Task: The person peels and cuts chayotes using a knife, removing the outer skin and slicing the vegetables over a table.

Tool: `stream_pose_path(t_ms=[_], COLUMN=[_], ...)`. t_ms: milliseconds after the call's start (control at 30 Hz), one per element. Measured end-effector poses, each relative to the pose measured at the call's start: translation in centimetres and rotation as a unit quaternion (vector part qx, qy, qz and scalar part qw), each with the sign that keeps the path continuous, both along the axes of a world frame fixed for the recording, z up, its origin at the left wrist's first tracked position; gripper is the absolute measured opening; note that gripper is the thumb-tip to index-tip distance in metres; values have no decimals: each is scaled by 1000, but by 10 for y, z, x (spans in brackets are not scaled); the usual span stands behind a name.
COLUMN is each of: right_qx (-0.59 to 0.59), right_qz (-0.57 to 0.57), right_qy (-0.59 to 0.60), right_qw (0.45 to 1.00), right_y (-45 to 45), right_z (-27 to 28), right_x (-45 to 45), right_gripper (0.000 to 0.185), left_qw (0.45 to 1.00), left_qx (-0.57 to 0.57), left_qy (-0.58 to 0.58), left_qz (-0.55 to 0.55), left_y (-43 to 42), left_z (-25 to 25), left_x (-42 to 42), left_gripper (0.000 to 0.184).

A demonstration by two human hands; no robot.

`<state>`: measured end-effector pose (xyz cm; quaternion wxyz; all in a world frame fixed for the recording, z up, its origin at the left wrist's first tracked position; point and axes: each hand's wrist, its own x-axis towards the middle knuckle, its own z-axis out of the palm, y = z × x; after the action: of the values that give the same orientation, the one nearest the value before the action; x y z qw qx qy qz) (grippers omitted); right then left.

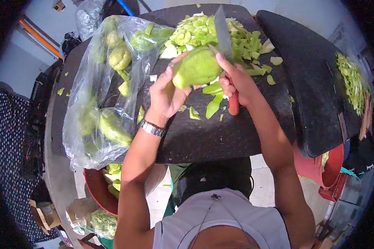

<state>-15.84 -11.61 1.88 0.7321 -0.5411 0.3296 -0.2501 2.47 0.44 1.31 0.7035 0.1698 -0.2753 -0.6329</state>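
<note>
My left hand [166, 89] is closed around a pale green chayote [197, 68], holding it above the dark table. In my right hand [238, 81] is a knife [224, 35] with an orange handle, its blade pointing up and away from me. The right thumb is close to the chayote's right end. Behind them lies a heap of green peel and cut pieces [199, 31]. Long peel strips [214, 103] rest on the table below the chayote. To the left, a clear plastic bag [81, 137] holds several whole chayotes [120, 57].
The dark table [220, 143] spans the middle. A second black surface [316, 95] adjoins at right, with shredded green strips [353, 83] on it. Below the table's front edge are a red tub with green pieces [89, 182] at left and a red bucket [334, 170] at right.
</note>
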Motion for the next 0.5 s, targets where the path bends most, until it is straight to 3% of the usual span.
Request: stream_pose_path(t_ms=[33,100,200,267,367,433,500], right_qx=[-32,-103,-187,-190,-98,-96,-91], right_qz=[-13,-19,14,17,-79,-84,-93], right_qy=[2,8,36,46,54,23,-7], right_qw=[999,994,982,981,991,992,991], right_y=[-1,6,10,14,16,11,7], right_z=[1,13,15,12,11,13,13], right_x=[-2,-7,-4,-1,6,3,-5], right_gripper=[44,37,33,32,32,34,35], left_qw=[998,990,980,981,985,994,989], left_qx=[18,110,141,142,152,92,109], left_qy=[42,-46,-96,-80,-50,-56,-101], left_qz=[-37,-76,-101,-101,-59,-29,-18], left_y=[1,-1,0,4,6,11,12], left_z=[4,-4,-13,3,2,13,16], left_x=[-2,-8,-14,-15,-3,7,22], left_gripper=[64,66,67,66,62,59,56])
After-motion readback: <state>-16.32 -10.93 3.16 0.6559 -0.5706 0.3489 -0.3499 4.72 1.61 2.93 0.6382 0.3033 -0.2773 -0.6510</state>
